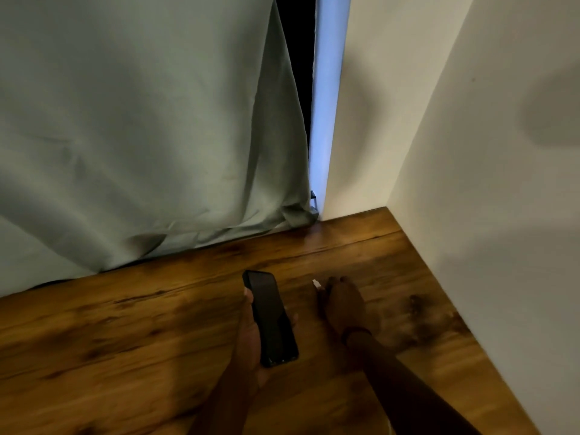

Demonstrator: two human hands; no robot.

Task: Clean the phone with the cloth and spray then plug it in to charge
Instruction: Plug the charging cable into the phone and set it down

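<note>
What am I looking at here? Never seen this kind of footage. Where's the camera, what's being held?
One picture, from a wide-angle camera on a person's head, looking down at their two bare hands; no robot. The left hand holds a dark phone, screen off, above a wooden tabletop. The right hand pinches a small white charging plug at its fingertips, apart from the phone, not yet plugged in. Behind hangs a grey-green curtain; white walls form the corner. No cloth or spray is in view.
</note>
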